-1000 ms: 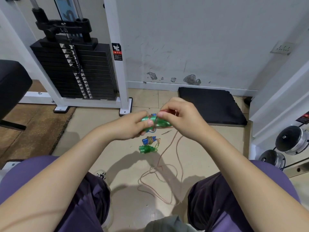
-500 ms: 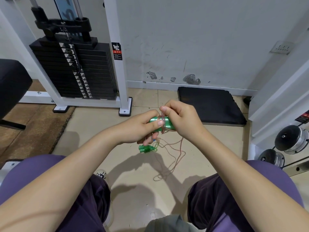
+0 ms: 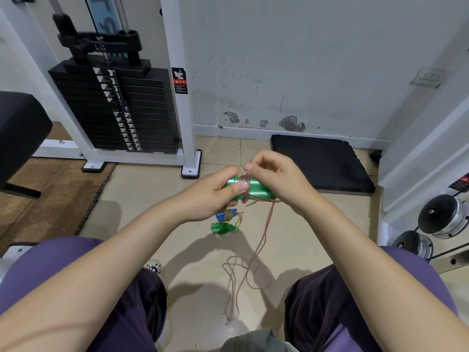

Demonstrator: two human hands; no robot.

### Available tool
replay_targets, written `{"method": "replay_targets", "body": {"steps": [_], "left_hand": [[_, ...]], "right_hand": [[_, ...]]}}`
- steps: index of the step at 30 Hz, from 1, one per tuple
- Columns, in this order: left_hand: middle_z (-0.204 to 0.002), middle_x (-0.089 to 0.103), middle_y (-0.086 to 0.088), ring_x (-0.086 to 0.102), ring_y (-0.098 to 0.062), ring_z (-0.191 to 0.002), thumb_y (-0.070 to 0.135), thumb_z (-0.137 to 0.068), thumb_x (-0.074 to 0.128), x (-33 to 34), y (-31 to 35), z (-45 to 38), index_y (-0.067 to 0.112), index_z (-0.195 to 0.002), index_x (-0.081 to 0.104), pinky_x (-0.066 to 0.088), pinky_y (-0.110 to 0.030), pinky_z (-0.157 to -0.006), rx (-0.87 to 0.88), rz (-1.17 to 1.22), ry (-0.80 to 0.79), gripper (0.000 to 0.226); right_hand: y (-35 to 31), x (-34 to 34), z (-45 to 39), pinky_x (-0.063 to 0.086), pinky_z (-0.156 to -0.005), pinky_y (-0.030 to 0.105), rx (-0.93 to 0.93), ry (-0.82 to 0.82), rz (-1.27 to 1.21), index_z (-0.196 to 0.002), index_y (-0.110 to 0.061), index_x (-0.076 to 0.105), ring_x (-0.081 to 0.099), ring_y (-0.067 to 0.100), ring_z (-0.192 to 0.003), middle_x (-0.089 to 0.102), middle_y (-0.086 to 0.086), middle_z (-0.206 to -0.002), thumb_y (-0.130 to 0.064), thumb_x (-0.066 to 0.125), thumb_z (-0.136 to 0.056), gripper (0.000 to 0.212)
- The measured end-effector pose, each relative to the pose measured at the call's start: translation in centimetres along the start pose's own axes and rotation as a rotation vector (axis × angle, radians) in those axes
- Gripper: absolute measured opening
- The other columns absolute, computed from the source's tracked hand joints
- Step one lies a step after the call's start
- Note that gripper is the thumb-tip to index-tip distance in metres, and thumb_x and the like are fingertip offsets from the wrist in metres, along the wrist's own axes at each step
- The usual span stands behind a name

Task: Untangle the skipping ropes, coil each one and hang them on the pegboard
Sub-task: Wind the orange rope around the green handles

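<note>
Gym floor [image 3: 291,224], beige tile, white wall behind, weight stack [image 3: 114,107] far left, black mat [image 3: 322,166] by wall at right. Person seated, looking down between knees.

Left hand [image 3: 215,196] — fingers curled round green handles [image 3: 250,190], two held side by side, thumb pinning a turn of rope [image 3: 264,232]. Right hand [image 3: 274,176] pinches rope w/ thumb + forefinger just above the handles, laying a wrap. Rest of rope hangs to floor, loose loops between the feet.

Second bundle [image 3: 227,222] (blue + green handles, already wound) lies on floor just below left hand.

Handling, est.: rope thin, limp, light, prob. slick plastic — wraps likely to spring off w/o tension. Handles rigid, smooth; best hold = mid-barrel. Pegboard not in view.
</note>
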State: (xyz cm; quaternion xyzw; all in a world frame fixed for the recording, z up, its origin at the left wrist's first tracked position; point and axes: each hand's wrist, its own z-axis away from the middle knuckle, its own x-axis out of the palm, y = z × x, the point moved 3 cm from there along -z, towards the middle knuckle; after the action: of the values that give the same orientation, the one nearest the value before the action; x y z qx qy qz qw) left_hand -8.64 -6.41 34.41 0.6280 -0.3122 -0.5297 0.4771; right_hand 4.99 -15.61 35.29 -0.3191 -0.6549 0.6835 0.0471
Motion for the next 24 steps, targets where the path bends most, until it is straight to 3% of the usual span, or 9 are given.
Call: {"method": "replay_targets", "body": {"steps": [2, 6, 10, 13, 15, 17, 20, 22, 24], "left_hand": [[-0.055, 0.056, 0.014, 0.044, 0.002, -0.042, 0.024, -0.105, 0.043, -0.4, -0.3, -0.1, 0.013, -0.091, 0.044, 0.031, -0.010, -0.043, -0.003, 0.063, 0.058, 0.018], [-0.061, 0.046, 0.001, 0.032, -0.005, -0.040, 0.030, -0.106, 0.042, -2.4, -1.0, -0.6, 0.021, -0.091, 0.047, 0.027, -0.014, -0.040, -0.025, 0.321, 0.332, 0.018], [-0.060, 0.048, 0.003, 0.039, -0.004, -0.040, 0.032, -0.106, 0.043, -4.0, -1.5, -0.8, 0.024, -0.087, 0.046, 0.030, -0.017, -0.039, -0.008, 0.270, 0.590, 0.021], [-0.068, 0.056, -0.002, 0.052, -0.016, -0.057, 0.035, -0.104, 0.046, -5.0, -2.2, -0.9, 0.016, -0.090, 0.049, 0.040, -0.031, -0.054, -0.072, -0.053, 0.693, 0.024], [-0.078, 0.061, -0.008, 0.055, -0.028, -0.074, 0.034, -0.102, 0.049, -5.0, -2.7, -1.1, 0.008, -0.097, 0.052, 0.040, -0.038, -0.065, -0.128, -0.320, 0.621, 0.027], [-0.082, 0.062, -0.010, 0.056, -0.031, -0.078, 0.033, -0.101, 0.051, -4.0, -2.9, -1.2, 0.008, -0.099, 0.053, 0.043, -0.041, -0.070, -0.133, -0.401, 0.422, 0.025], [-0.074, 0.059, -0.001, 0.052, -0.019, -0.065, 0.038, -0.099, 0.054, -2.3, -2.4, -1.0, 0.012, -0.101, 0.057, 0.047, -0.039, -0.066, -0.047, -0.272, 0.120, 0.026], [-0.067, 0.057, 0.007, 0.049, -0.011, -0.059, 0.044, -0.092, 0.052, -1.9, -1.8, -0.8, 0.014, -0.099, 0.056, 0.042, -0.029, -0.059, -0.009, -0.182, 0.036, 0.031], [-0.062, 0.058, 0.009, 0.049, -0.007, -0.056, 0.044, -0.090, 0.051, -1.9, -1.5, -0.6, 0.017, -0.094, 0.055, 0.039, -0.023, -0.057, 0.018, -0.159, 0.010, 0.028]], "right_hand": [[0.4, 0.0, 0.0, 0.040, -0.051, 0.026, 0.091, -0.098, -0.176, -0.086, -0.006, 0.062, 0.053, 0.018, -0.055, 0.059, 0.004, -0.068, -0.032, 0.060, -0.096, 0.027], [0.5, 0.6, 0.3, 0.037, -0.049, 0.026, 0.186, -0.236, -0.502, -0.117, -0.007, 0.065, 0.048, 0.020, -0.053, 0.063, 0.009, -0.077, -0.039, 0.061, -0.093, 0.040], [0.1, 2.9, 1.3, 0.026, -0.046, 0.019, 0.130, -0.234, -0.245, -0.112, -0.009, 0.069, 0.035, 0.012, -0.050, 0.049, -0.005, -0.056, -0.016, 0.064, -0.094, 0.021], [-0.8, 3.5, 1.7, 0.030, -0.046, 0.011, 0.007, -0.167, -0.008, -0.092, -0.005, 0.067, 0.035, 0.002, -0.044, 0.043, -0.013, -0.048, -0.016, 0.058, -0.097, 0.015], [-1.7, 3.3, 1.9, 0.031, -0.050, 0.019, -0.119, -0.096, 0.210, -0.081, -0.004, 0.062, 0.038, 0.005, -0.050, 0.047, -0.008, -0.055, -0.022, 0.058, -0.097, 0.024], [-2.6, 2.6, 2.0, 0.035, -0.056, 0.027, -0.237, -0.006, 0.386, -0.073, -0.015, 0.058, 0.041, 0.008, -0.055, 0.050, -0.006, -0.060, -0.026, 0.059, -0.096, 0.025], [-2.8, 0.7, 1.5, 0.043, -0.068, 0.034, -0.297, 0.113, 0.448, -0.079, -0.014, 0.065, 0.054, 0.017, -0.072, 0.059, 0.002, -0.074, -0.021, 0.063, -0.093, 0.016], [-2.4, -0.2, 1.0, 0.043, -0.072, 0.029, -0.258, 0.146, 0.384, -0.082, -0.007, 0.069, 0.055, 0.019, -0.079, 0.059, 0.008, -0.083, -0.017, 0.066, -0.091, 0.013], [-1.7, -0.4, 0.6, 0.042, -0.070, 0.023, -0.160, 0.119, 0.279, -0.083, -0.011, 0.070, 0.055, 0.013, -0.077, 0.060, 0.006, -0.083, -0.016, 0.069, -0.089, 0.008]]}}
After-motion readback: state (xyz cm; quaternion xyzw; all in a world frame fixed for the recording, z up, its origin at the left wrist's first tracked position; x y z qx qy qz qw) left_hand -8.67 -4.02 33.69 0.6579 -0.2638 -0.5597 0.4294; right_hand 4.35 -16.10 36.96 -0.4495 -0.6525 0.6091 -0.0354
